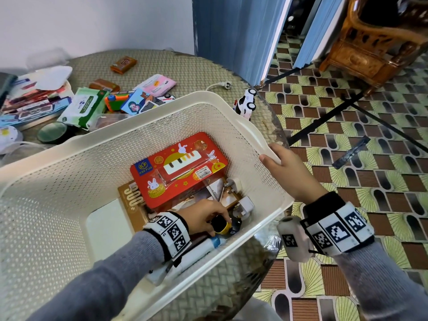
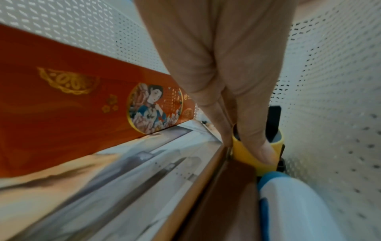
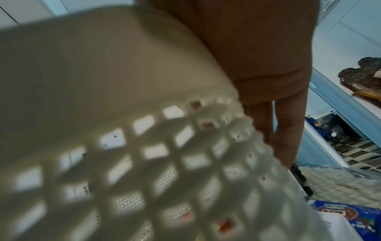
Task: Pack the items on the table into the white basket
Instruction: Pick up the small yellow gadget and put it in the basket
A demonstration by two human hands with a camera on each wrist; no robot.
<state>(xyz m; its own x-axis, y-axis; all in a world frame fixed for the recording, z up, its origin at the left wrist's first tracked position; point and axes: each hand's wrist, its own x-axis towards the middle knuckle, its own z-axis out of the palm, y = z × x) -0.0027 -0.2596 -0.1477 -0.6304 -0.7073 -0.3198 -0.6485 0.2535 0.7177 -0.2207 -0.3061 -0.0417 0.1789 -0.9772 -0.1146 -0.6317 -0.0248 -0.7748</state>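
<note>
White basket (image 1: pixel 69 163) holds red tin (image 1: pixel 178 167), brown box (image 1: pixel 129 200), plugs (image 1: pixel 243 205). Left hand (image 1: pixel 203 216) grips yellow tape roll (image 1: pixel 223 225) inside; right hand (image 1: pixel 291 172) grips basket rim.

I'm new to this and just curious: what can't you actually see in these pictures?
- Head view: the left hand covers most of the yellow roll.
- Head view: the red box hides the items under it.
- Right wrist view: the blurred white basket blocks the right hand's grip.

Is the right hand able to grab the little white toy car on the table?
Probably yes. The right hand grips the white basket rim beside the toy car, nothing lying between; it must let go first.
</note>
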